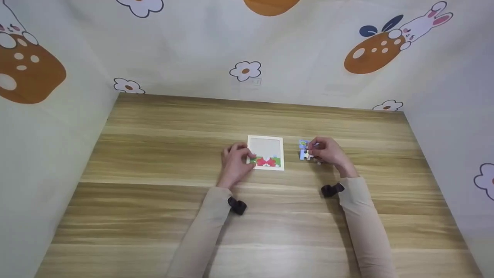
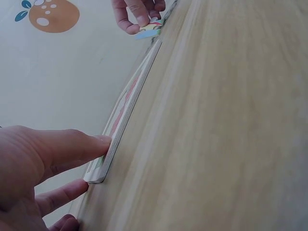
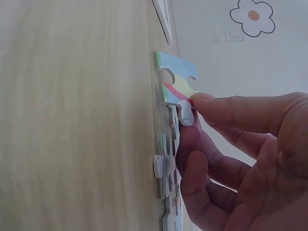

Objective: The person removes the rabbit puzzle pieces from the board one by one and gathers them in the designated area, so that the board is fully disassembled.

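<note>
A white-rimmed jigsaw puzzle tray [image 1: 282, 148] lies flat on the table. Along its near side sits a row of red and green puzzle pieces [image 1: 266, 161]; the upper part shows a bare pale base. My left hand [image 1: 235, 164] holds the tray's left edge, with the thumb on top and a finger against the corner in the left wrist view. To the right of the tray, my right hand [image 1: 328, 150] pinches one puzzle piece [image 3: 182, 86], blue, yellow and red, between thumb and fingers. Loose puzzle pieces [image 3: 166, 168] lie beneath and beside that hand, partly hidden by it.
The wood-grain table [image 1: 173, 154] runs on around the tray on all sides. Pale cloth walls [image 1: 193, 50] printed with flowers and rabbits stand at the back and sides. A black wrist camera [image 1: 237, 205] sits on the left sleeve, another camera [image 1: 332, 189] on the right.
</note>
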`<state>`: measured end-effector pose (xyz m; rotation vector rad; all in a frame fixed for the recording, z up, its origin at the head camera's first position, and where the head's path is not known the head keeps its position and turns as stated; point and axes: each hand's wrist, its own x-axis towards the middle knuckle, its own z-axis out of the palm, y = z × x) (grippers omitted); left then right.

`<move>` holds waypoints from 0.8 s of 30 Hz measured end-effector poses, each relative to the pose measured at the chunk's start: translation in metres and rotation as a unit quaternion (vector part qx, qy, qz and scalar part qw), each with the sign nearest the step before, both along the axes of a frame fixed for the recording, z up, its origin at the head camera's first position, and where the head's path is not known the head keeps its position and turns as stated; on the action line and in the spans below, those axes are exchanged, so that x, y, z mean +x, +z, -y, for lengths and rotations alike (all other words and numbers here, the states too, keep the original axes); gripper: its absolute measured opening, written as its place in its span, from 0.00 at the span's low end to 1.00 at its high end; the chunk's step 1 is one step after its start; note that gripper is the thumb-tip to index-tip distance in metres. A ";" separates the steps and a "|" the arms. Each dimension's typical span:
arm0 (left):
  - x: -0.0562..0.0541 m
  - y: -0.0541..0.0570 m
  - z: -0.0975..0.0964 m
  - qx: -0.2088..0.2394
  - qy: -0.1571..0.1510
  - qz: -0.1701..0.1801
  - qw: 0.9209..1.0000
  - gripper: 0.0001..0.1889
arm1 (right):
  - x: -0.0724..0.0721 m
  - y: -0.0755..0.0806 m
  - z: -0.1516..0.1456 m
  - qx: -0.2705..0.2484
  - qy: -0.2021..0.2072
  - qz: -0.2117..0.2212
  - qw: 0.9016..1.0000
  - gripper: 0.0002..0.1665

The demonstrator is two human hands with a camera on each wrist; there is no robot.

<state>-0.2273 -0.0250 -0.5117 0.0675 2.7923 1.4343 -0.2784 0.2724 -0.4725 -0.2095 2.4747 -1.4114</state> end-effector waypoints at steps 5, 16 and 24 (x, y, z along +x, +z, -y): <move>-0.001 0.000 0.001 -0.005 0.000 0.002 1.000 0.09 | 0.000 -0.001 -0.001 0.023 -0.010 -0.014 1.000 0.07; 0.001 0.000 0.000 0.009 0.003 0.008 1.000 0.08 | -0.004 -0.003 -0.001 0.044 -0.019 -0.011 0.999 0.04; 0.001 0.000 0.000 0.006 0.006 0.013 1.000 0.08 | -0.006 -0.001 -0.001 0.070 -0.011 0.003 0.997 0.08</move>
